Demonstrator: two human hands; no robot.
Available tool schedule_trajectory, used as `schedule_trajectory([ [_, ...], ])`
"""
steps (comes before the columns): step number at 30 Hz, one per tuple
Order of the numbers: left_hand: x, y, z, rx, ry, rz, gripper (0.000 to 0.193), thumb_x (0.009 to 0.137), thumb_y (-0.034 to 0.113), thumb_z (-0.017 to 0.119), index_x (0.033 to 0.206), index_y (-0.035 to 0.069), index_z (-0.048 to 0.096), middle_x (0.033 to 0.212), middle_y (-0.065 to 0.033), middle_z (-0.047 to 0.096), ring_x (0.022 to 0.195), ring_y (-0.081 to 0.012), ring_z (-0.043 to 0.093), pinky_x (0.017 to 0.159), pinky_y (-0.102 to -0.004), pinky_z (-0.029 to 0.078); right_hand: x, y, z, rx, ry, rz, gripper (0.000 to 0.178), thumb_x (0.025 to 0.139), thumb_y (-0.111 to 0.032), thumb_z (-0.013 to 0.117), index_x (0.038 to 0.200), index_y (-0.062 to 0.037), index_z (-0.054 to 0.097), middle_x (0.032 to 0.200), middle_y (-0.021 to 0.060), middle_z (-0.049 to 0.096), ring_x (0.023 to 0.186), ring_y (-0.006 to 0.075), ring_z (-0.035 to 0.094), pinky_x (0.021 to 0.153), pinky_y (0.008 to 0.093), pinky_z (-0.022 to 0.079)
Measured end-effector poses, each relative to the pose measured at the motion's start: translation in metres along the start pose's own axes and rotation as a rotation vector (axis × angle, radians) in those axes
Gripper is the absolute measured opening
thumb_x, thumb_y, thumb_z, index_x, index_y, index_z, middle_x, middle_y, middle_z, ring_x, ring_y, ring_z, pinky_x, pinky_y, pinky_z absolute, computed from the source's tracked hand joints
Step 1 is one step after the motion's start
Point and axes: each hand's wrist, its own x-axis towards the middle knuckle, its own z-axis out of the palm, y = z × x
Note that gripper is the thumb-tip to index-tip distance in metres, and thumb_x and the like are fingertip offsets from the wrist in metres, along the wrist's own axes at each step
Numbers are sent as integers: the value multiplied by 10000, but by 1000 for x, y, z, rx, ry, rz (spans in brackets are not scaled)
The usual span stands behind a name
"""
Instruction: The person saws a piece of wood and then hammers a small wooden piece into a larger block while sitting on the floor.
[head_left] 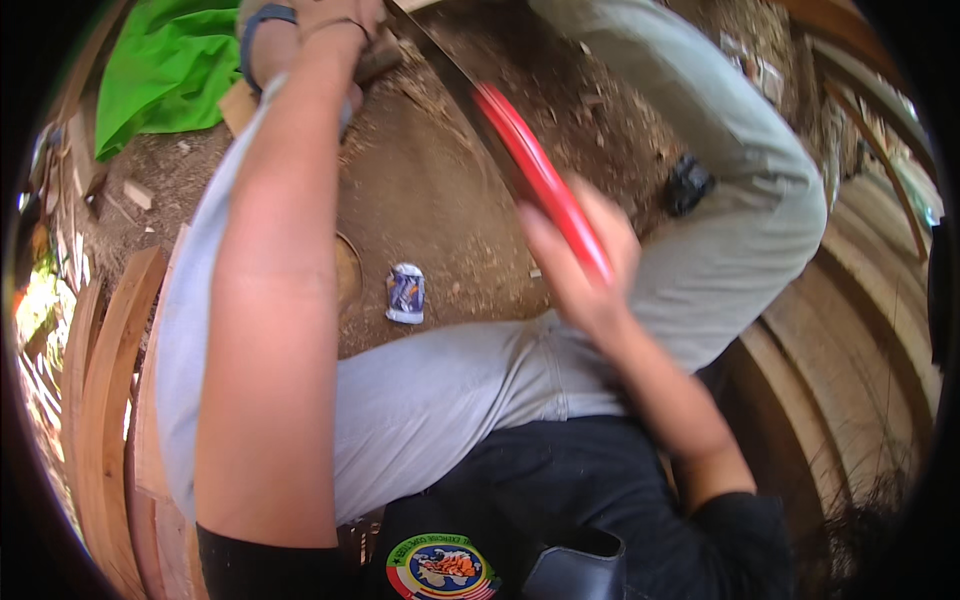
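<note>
While the right hand (pixel 562 262) grips the smooth red handle (pixel 528 150) of a long tool with a dark metal blade (pixel 451 75), slanting above the brown dirt floor (pixel 400 180), the left hand (pixel 338 14) is near the far end, its hold unclear. Probably light and stiff, it is best held by that handle.

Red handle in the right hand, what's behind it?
Left of the red handle a dark blade shows, with dirt ground on both sides. The right hand's grip wraps the handle's lower part; whatever lies directly behind handle and grip is covered.
</note>
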Motion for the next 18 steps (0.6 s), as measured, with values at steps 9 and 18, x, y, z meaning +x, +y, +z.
schedule_trajectory([
  [9,23,-7,41,67,86,41,205,695,255,700,891,222,747,1008,-95,730,998,-276,690,1009,-553,387,-1,-9,15,81,43,153,217,842,-159,656,984,4,675,647,77,623,551,178,594,541,314,479],
  [18,0,-13,8,49,-111,8,281,665,245,724,921,131,746,1025,-138,720,1021,-319,676,919,-439,512,27,14,17,-80,37,-249,89,827,-88,658,860,-12,623,627,67,547,488,141,504,478,311,390],
])
